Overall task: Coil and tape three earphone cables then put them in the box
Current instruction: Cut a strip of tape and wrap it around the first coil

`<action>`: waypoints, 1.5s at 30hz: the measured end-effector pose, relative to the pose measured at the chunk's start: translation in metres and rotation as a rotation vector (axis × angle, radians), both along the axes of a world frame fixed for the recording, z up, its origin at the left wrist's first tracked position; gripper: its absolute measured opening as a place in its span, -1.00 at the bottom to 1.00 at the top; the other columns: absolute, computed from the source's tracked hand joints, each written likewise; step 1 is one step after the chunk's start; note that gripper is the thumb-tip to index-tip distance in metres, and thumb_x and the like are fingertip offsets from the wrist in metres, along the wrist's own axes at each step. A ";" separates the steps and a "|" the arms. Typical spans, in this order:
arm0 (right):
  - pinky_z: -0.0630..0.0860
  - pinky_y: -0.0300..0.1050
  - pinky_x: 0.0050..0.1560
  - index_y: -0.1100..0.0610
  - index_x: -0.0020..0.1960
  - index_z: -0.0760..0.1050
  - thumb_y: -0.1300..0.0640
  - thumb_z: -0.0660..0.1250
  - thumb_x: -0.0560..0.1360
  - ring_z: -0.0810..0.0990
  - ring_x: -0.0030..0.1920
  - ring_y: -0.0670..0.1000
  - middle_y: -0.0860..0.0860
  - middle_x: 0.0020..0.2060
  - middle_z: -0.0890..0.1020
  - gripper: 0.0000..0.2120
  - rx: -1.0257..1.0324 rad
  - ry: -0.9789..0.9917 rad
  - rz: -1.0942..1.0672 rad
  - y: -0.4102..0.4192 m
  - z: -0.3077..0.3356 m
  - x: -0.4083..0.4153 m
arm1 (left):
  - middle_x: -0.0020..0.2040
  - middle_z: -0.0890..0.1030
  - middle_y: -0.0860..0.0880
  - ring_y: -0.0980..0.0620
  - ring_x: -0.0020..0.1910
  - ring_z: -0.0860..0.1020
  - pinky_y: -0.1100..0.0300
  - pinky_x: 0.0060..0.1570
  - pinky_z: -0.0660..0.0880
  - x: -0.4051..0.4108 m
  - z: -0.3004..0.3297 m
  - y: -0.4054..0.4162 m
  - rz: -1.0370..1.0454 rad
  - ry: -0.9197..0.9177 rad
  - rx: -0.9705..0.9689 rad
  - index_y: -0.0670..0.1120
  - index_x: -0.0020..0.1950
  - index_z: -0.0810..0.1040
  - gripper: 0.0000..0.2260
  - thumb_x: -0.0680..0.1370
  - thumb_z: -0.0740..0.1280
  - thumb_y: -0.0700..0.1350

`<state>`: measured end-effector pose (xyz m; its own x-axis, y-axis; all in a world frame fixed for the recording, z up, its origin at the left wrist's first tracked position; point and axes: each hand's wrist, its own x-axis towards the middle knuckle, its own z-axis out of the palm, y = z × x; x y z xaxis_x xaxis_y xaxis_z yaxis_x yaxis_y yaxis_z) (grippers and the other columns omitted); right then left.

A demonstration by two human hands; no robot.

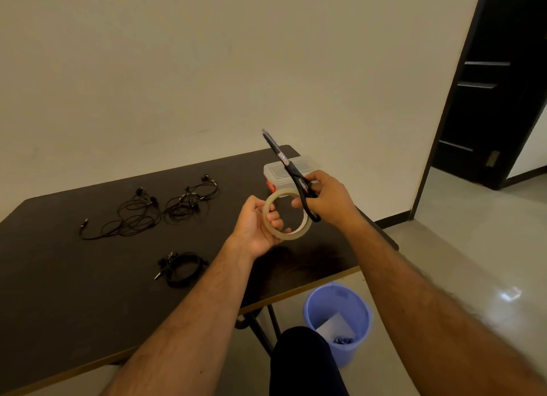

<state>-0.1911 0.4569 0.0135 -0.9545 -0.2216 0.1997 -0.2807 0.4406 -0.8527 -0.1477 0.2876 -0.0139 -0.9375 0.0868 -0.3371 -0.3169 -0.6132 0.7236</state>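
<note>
Three earphone cables lay on the dark table: one coiled bundle near the front, and two loose tangles, the left tangle and the right tangle, farther back and still uncoiled. The left hand gripped the tape roll above the table, fingers curled through its hole and round the near rim. The right hand held a pair of black scissors by the handles, blades together and pointing up and away, while one of its fingers reached toward the far rim of the roll, apparently feeling for the free end of the tape. The step in hand looked like drawing off a strip for the coiled bundle. To do it well, the roll should be kept steady, the end found and peeled with a fingertip, a short length pulled clear and kept from folding onto itself, and the blades turned away from the fingers before cutting. The clear lidded box stood closed at the table's far right, behind the scissors. A small label showed on the scissor blade, but its writing was too small to read; no brand was legible on the roll or box. A blue bin sat on the floor below.
</note>
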 end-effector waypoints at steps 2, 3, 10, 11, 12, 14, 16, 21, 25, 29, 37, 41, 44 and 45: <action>0.56 -0.18 -0.16 0.08 0.19 0.46 0.15 0.56 0.39 0.64 -0.07 0.04 0.08 0.02 0.68 -0.56 0.101 -0.015 0.030 -0.001 0.003 -0.001 | -0.43 0.37 0.01 0.06 -0.44 0.37 -0.06 0.24 0.40 0.001 0.000 -0.001 -0.017 -0.001 0.004 -0.07 -0.34 0.46 -0.84 0.41 0.21 -0.06; 0.53 -0.23 -0.24 0.08 0.19 0.47 0.16 0.56 0.39 0.63 -0.09 0.02 0.08 0.03 0.68 -0.57 0.145 -0.011 0.037 -0.002 0.005 -0.003 | -0.42 0.37 0.00 0.06 -0.44 0.37 -0.06 0.26 0.39 0.001 0.000 -0.001 -0.027 -0.006 0.008 -0.07 -0.34 0.46 -0.83 0.42 0.20 -0.06; 0.48 -0.28 -0.34 0.10 0.19 0.48 0.11 0.53 0.41 0.57 -0.25 -0.08 0.06 -0.04 0.65 -0.60 0.199 0.062 -0.046 -0.003 0.009 -0.008 | -0.37 0.43 -0.01 0.05 -0.39 0.46 -0.13 0.26 0.43 0.003 -0.001 -0.003 -0.066 0.058 0.063 -0.10 -0.16 0.51 -0.86 0.41 0.18 -0.11; 0.45 -0.29 -0.35 0.11 0.18 0.48 0.10 0.53 0.42 0.57 -0.25 -0.07 0.05 -0.05 0.64 -0.60 0.184 0.067 -0.055 -0.002 0.009 -0.008 | -0.36 0.45 -0.01 0.06 -0.38 0.48 -0.14 0.25 0.44 0.003 0.000 -0.003 -0.074 0.079 0.069 -0.10 -0.14 0.52 -0.85 0.41 0.18 -0.12; 0.45 -0.28 -0.34 0.12 0.18 0.48 0.09 0.53 0.42 0.57 -0.24 -0.05 0.05 -0.06 0.63 -0.61 0.168 0.069 -0.061 -0.002 0.008 -0.008 | -0.36 0.47 -0.01 0.06 -0.38 0.49 -0.14 0.24 0.45 0.003 0.001 -0.003 -0.085 0.096 0.077 -0.11 -0.11 0.52 -0.84 0.42 0.18 -0.13; 0.49 -0.23 -0.25 0.13 0.18 0.48 0.07 0.53 0.42 0.59 -0.17 -0.01 0.05 -0.06 0.62 -0.60 0.145 0.061 -0.071 -0.002 0.008 -0.007 | -0.35 0.48 -0.02 0.07 -0.36 0.50 -0.12 0.18 0.49 0.004 0.001 -0.002 -0.105 0.118 0.089 -0.11 -0.06 0.52 -0.82 0.43 0.17 -0.13; 0.50 -0.18 -0.18 0.15 0.20 0.48 0.06 0.53 0.42 0.58 -0.11 0.02 0.04 -0.05 0.59 -0.57 0.143 0.052 -0.076 -0.002 0.009 -0.007 | -0.32 0.49 -0.03 0.06 -0.34 0.51 -0.11 0.16 0.51 0.005 0.002 -0.003 -0.117 0.132 0.099 -0.12 -0.03 0.53 -0.81 0.44 0.17 -0.14; 0.54 -0.10 -0.07 0.15 0.19 0.47 0.07 0.53 0.43 0.60 -0.07 0.05 0.04 -0.05 0.59 -0.58 0.116 0.028 -0.067 -0.001 0.009 -0.007 | -0.29 0.49 -0.04 0.05 -0.31 0.51 -0.11 0.18 0.49 0.008 0.003 -0.003 -0.155 0.154 0.091 -0.13 0.02 0.50 -0.79 0.45 0.15 -0.17; 0.58 -0.05 -0.06 0.15 0.16 0.49 0.07 0.54 0.42 0.62 -0.08 0.07 0.07 -0.05 0.62 -0.60 0.104 -0.015 -0.072 -0.002 0.008 -0.008 | -0.29 0.49 -0.05 0.05 -0.32 0.52 -0.12 0.23 0.46 0.010 0.004 -0.003 -0.176 0.175 0.118 -0.14 0.04 0.49 -0.77 0.45 0.13 -0.21; 0.62 0.09 0.03 0.13 0.01 0.56 0.07 0.54 0.40 0.65 -0.09 0.11 0.08 -0.12 0.66 -0.73 0.095 -0.067 -0.085 -0.001 0.004 -0.008 | -0.25 0.51 -0.06 0.04 -0.28 0.55 -0.13 0.26 0.46 0.011 0.004 -0.006 -0.191 0.188 0.138 -0.18 0.13 0.48 -0.73 0.48 0.12 -0.26; 0.63 0.03 0.02 0.14 -0.04 0.62 0.11 0.52 0.44 0.66 -0.08 0.11 0.12 -0.08 0.67 -0.84 -0.073 -0.270 -0.121 -0.006 -0.008 -0.011 | -0.24 0.53 -0.05 0.05 -0.27 0.56 -0.03 0.15 0.55 0.016 0.011 -0.002 -0.180 0.201 0.191 -0.18 0.22 0.46 -0.69 0.49 0.16 -0.24; 0.63 0.09 0.07 0.16 -0.07 0.63 0.11 0.53 0.42 0.67 -0.04 0.15 0.14 -0.09 0.68 -0.83 -0.139 -0.354 -0.151 -0.007 -0.011 -0.013 | -0.22 0.54 -0.05 0.07 -0.25 0.58 -0.01 0.17 0.54 0.018 0.013 0.001 -0.133 0.216 0.191 -0.23 0.31 0.44 -0.62 0.50 0.15 -0.31; 0.59 -0.04 -0.11 0.16 -0.12 0.60 0.14 0.52 0.44 0.65 -0.10 0.11 0.14 -0.11 0.66 -0.87 -0.196 -0.404 -0.181 -0.008 -0.012 -0.012 | -0.18 0.58 -0.07 0.07 -0.21 0.59 0.00 0.15 0.56 0.021 0.013 0.005 -0.073 0.257 0.184 -0.28 0.42 0.37 -0.52 0.48 0.20 -0.34; 0.55 -0.07 -0.17 0.16 -0.14 0.58 0.15 0.52 0.44 0.63 -0.15 0.08 0.13 -0.15 0.65 -0.87 -0.214 -0.422 -0.189 -0.009 -0.012 -0.011 | -0.18 0.58 -0.07 0.07 -0.20 0.60 0.00 0.15 0.57 0.022 0.014 0.006 -0.053 0.267 0.173 -0.30 0.43 0.36 -0.49 0.46 0.22 -0.35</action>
<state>-0.2019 0.4475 0.0019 -0.9813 -0.0334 -0.1895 0.1751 0.2535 -0.9514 -0.1256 0.2941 -0.0001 -0.9834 0.1727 -0.0559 -0.1649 -0.7221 0.6718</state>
